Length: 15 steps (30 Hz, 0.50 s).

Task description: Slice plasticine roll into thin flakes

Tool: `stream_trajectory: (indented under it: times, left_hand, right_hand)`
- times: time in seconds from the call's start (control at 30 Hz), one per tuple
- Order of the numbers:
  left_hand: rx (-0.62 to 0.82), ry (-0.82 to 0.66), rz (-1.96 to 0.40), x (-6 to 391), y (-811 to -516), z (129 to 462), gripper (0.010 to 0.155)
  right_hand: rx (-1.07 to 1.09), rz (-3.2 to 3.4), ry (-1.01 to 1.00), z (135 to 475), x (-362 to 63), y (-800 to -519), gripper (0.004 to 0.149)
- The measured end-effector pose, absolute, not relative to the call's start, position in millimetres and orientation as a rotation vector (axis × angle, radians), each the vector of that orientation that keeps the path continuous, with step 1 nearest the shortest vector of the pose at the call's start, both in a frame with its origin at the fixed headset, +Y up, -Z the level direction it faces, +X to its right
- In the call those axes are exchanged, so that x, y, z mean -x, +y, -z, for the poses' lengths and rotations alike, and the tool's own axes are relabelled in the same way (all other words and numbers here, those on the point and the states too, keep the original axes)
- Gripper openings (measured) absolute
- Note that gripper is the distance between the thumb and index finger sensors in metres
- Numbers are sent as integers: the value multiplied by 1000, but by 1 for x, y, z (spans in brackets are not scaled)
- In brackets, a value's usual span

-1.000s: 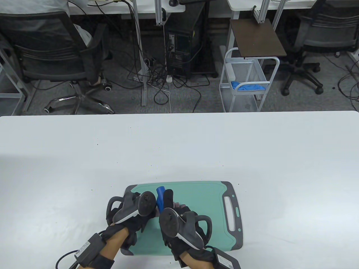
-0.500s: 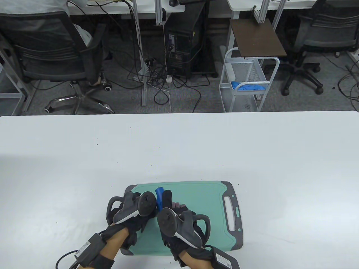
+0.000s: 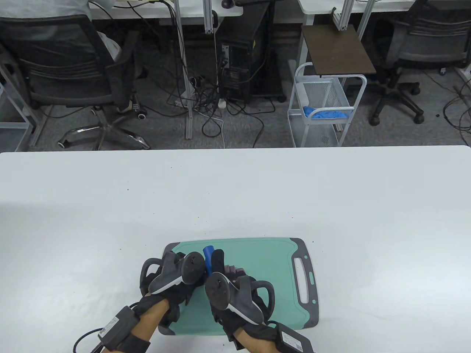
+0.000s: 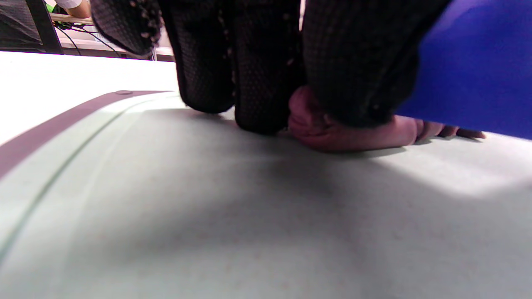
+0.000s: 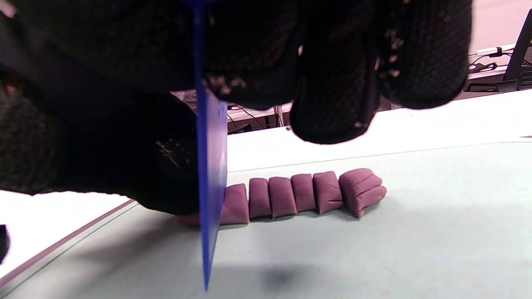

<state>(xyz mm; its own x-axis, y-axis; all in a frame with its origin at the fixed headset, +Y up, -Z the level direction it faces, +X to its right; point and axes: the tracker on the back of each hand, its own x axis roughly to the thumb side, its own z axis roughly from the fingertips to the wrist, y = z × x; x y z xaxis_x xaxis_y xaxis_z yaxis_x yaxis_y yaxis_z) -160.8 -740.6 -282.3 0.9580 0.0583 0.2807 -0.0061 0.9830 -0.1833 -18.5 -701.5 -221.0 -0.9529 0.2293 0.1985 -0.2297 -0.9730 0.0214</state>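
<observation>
A purple plasticine roll (image 4: 345, 133) lies on the green cutting board (image 3: 265, 264). My left hand (image 3: 176, 275) presses the roll's uncut end down with gloved fingertips (image 4: 257, 83). Several cut purple slices (image 5: 303, 193) lie in a row to the right of it. My right hand (image 3: 232, 290) grips a blue plastic knife (image 3: 208, 254). Its blade (image 5: 210, 187) stands upright at the roll, between my left fingers (image 5: 145, 158) and the row of slices. The blade also shows at the right of the left wrist view (image 4: 478, 66). In the table view the hands and trackers hide most of the roll.
The board (image 5: 374, 249) has a grey rim and a handle slot (image 3: 302, 279) on its right. The white table (image 3: 235, 191) stretches around it. Beyond its far edge stand office chairs (image 3: 73, 70), a wire cart (image 3: 323, 106) and cables on the floor.
My right hand has shifted slightly left with the knife, closer to my left hand. My left hand has not moved.
</observation>
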Motion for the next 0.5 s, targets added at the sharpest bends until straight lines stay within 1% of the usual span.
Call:
stream_trajectory:
  times: [0.5]
  left_hand:
    - [182,-289,-33,161,-741,282,47]
  right_hand:
    - [-303,-2936,-8,220,24,-702,83]
